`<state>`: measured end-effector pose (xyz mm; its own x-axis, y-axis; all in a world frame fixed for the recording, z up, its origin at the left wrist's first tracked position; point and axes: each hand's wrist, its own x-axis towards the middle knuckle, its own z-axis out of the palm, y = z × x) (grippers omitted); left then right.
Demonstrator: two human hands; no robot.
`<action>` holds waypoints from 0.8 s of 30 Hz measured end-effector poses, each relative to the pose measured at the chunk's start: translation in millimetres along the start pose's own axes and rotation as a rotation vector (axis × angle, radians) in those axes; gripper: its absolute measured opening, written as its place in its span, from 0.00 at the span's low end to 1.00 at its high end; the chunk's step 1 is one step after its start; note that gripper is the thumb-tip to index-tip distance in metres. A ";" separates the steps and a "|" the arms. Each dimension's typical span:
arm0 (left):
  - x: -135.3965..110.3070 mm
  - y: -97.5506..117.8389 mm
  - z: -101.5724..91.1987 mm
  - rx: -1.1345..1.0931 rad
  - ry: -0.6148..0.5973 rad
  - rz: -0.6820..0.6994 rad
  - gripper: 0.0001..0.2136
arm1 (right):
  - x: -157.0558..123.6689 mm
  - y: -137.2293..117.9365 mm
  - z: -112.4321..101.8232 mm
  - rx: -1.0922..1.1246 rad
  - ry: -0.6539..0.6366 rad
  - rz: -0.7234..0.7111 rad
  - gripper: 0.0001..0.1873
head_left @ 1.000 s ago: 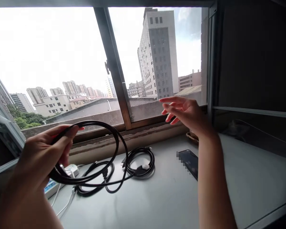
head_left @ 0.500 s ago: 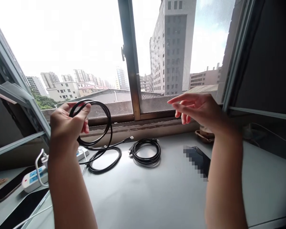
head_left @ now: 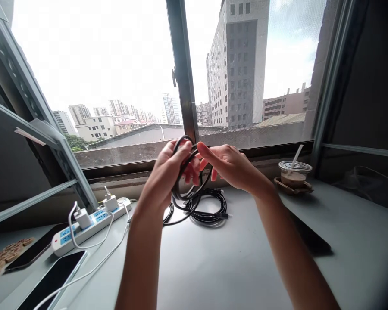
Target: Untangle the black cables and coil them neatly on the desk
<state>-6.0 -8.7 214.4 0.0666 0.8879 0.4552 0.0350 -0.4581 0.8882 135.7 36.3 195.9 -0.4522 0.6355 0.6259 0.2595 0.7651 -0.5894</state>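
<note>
A black cable (head_left: 176, 187) hangs in loose loops from my left hand (head_left: 163, 172), pinched between thumb and fingers. At the right side of these loops, my right hand (head_left: 234, 165) has its thumb and fingers closed around the cable. The held cable's lower strands run down to the desk, and part of it lies behind my left wrist. A connector plug (head_left: 221, 215) shows at the front of a second, neatly coiled black cable (head_left: 225, 201) on the desk just below my hands. Which cable that plug belongs to, I cannot tell.
Left on the desk (head_left: 210, 267) are a white power strip (head_left: 93, 224) with chargers, a phone (head_left: 51, 280) and white cords. A dark flat device (head_left: 312, 232) lies beyond my right forearm. Near the window stands a lidded drink cup (head_left: 294, 172) with a straw. Metal shelf posts flank the desk.
My left hand has carried the looped cable right, towards the middle. My right hand has come left from the open air and closed on the loops. The view has shifted slightly.
</note>
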 end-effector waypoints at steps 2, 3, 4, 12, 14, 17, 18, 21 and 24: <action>-1.8 -6.3 19.1 -0.021 -0.063 -0.059 0.05 | 0.3 -2.5 5.7 0.104 0.040 0.028 0.36; -2.8 -8.9 26.9 -0.049 -0.050 -0.074 0.05 | 0.6 -2.2 6.5 0.159 0.059 0.052 0.36; -3.8 -10.7 33.0 -0.081 -0.021 -0.079 0.05 | 1.0 -1.0 5.7 0.205 0.083 0.074 0.35; -1.2 -6.2 19.4 -0.226 -0.234 -0.083 0.05 | -12.7 3.1 -40.9 0.365 0.244 0.160 0.17; 3.9 -5.7 9.1 -0.231 -0.212 -0.078 0.04 | -21.1 0.8 -53.6 0.398 0.266 0.167 0.17; 10.3 -4.3 -3.7 -0.252 -0.048 -0.048 0.05 | -31.9 1.0 -67.9 0.423 0.280 0.217 0.15; 11.1 -2.9 -7.3 -0.264 0.008 -0.036 0.07 | -34.4 2.8 -71.5 0.403 0.291 0.244 0.13; 8.6 4.0 -17.1 -0.265 0.114 -0.015 0.09 | -37.3 13.4 -79.1 0.226 0.338 0.312 0.04; 1.8 13.2 -26.8 -0.247 0.183 0.062 0.10 | -35.4 26.4 -82.5 0.049 0.422 0.385 0.05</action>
<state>-32.2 -12.1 228.6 -0.1209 0.8616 0.4929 -0.2081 -0.5075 0.8361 229.0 42.6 200.3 0.0491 0.8616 0.5052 0.2937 0.4710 -0.8318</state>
